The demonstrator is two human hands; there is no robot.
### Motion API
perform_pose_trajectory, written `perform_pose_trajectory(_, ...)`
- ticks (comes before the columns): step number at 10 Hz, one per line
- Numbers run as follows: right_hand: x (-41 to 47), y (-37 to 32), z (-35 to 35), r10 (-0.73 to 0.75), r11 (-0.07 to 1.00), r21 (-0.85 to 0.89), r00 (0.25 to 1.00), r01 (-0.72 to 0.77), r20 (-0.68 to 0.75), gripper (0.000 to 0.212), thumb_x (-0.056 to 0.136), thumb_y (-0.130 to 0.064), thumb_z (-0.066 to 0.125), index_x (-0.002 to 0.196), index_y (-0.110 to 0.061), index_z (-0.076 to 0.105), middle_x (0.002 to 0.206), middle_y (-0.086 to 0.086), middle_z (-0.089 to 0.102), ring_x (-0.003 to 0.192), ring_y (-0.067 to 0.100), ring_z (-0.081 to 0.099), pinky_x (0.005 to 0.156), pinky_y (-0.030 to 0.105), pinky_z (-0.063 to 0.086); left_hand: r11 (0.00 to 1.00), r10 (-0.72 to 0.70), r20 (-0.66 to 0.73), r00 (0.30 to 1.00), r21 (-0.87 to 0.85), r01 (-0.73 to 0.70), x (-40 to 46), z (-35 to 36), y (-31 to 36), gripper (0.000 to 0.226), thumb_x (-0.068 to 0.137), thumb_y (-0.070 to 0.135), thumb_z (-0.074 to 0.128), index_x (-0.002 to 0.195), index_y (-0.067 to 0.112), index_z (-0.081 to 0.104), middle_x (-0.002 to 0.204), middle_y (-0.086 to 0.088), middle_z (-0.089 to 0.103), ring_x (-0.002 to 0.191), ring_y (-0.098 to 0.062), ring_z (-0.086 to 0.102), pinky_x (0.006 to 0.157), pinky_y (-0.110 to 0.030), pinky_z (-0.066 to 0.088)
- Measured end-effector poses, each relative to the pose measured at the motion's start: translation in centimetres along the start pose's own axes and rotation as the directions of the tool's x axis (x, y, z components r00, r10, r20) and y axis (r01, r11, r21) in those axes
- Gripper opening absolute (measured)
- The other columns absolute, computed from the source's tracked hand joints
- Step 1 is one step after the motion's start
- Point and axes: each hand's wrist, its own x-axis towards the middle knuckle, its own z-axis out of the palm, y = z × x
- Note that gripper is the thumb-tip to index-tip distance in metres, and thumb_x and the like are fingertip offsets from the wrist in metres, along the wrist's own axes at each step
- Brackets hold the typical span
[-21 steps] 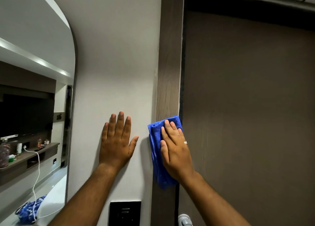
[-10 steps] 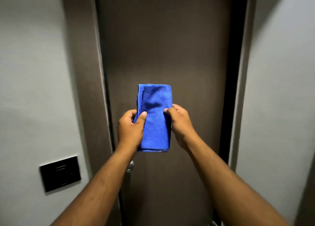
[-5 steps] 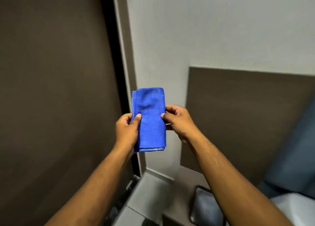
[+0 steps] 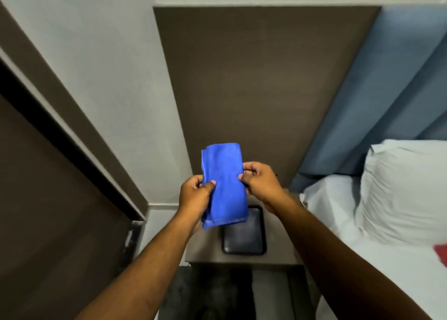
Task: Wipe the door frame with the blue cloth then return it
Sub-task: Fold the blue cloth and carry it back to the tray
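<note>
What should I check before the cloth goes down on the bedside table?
1. Cloth folded flat: ok, a neat folded strip.
2. Grip: ok, left hand and right hand each pinch a side edge.
3. Cloth held over the table: ok, its lower edge hangs above the black tray.
4. Tray free of items: ok for the part in view; the cloth hides its top left corner.
5. Clear of the bed: ok, sheet and pillow lie apart to the right.
6. Cloth clean enough to put away: cannot tell.

No readable text, labels, brands or numbers anywhere — all surfaces plain (frame slightly blurred).
</note>
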Motion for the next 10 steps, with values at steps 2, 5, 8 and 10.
perform_pose_trajectory(2, 1.7, 9.1, -2.6, 0.193, 0.97, -0.126, 0.972, -0.21, -0.13, 0.023, 0.089, -0.002, 0.054, 0.086, -0.022, 0.064, 0.077, -0.001, 0.065, 0.066, 0.012, 0.062, 0.053, 0.024, 0.048, 0.97, -0.182, 0.166, 0.969, 0.192, 0.15, 3.8, 3.8, -7.1, 0.005, 0.085, 0.017, 0.061, 0.082, 0.018, 0.064, 0.085, -0.001, 0.067, 0.079, -0.018, 0.063, 0.061, -0.03, 0.05)
perform_pose_trajectory(5, 8.1, 24.9, -3.2, 0.46, 0.859, -0.137, 0.861, -0.494, -0.216, 0.018, 0.089, 0.0, 0.055, 0.104, -0.006, 0.062, 0.076, 0.002, 0.064, 0.067, 0.019, 0.062, 0.064, 0.036, 0.057, 0.864, -0.434, 0.095, 0.896, 0.326, 0.384, 10.6, 9.8, -21.6, 0.007, 0.083, 0.011, 0.062, 0.081, 0.016, 0.067, 0.088, -0.01, 0.071, 0.08, -0.027, 0.065, 0.072, -0.039, 0.056)
perform_pose_trajectory(8, 16.5, 38.7, -3.0, 0.489, 0.812, -0.232, 0.842, -0.535, -0.228, 0.027, 0.09, 0.0, 0.047, 0.11, -0.008, 0.063, 0.108, 0.013, 0.068, 0.094, 0.026, 0.065, 0.087, 0.039, 0.056, 0.821, -0.468, 0.104, 0.878, 0.419, 0.388, 19.1, 14.5, -34.7, 0.01, 0.084, 0.007, 0.062, 0.088, 0.015, 0.066, 0.1, -0.012, 0.07, 0.089, -0.028, 0.065, 0.076, -0.041, 0.055)
perform_pose_trajectory(10, 16.9, 40.5, -2.4, 0.544, 0.777, -0.258, 0.819, -0.574, -0.184, 0.028, 0.09, 0.0, 0.05, 0.116, 0.002, 0.06, 0.113, 0.024, 0.066, 0.102, 0.034, 0.064, 0.088, 0.041, 0.053, 0.67, -0.531, 0.225, 0.817, 0.703, 0.241, 20.6, 11.5, -35.6, 0.052, 0.084, 0.019, 0.067, 0.13, 0.001, 0.05, 0.126, -0.019, 0.061, 0.112, -0.034, 0.059, 0.098, -0.044, 0.047)
